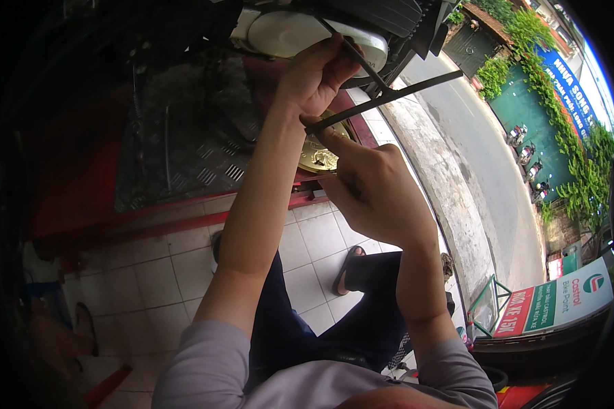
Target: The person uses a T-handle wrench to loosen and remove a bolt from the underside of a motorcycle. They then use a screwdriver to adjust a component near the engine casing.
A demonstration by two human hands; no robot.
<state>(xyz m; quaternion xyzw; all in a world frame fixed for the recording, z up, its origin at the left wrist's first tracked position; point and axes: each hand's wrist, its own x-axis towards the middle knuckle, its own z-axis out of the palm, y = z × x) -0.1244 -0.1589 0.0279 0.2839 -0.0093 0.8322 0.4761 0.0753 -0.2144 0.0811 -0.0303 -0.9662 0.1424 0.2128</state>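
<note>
A dark metal T-handle wrench point(416, 88) slants up toward a pale rounded engine cover point(286, 33) of a motorbike. The lower end of its shaft meets the crossbar. My left hand point(315, 76) is closed around the shaft close to the cover, with its fingers partly turned away from view. On the near left end of the crossbar, my right hand point(375, 177) grips with its thumb and finger, the other fingers curled in. The wrench's far tip, at the edge of the cover, is too dark to make out.
Below my hands, a gold-coloured round dish point(318, 160) sits on the edge of a red lift platform point(116, 228) with a dark treadplate. White floor tiles point(158, 279) lie underneath. Another person's sandalled foot point(85, 327) is at lower left. A signboard point(559, 300) and street lie to the right.
</note>
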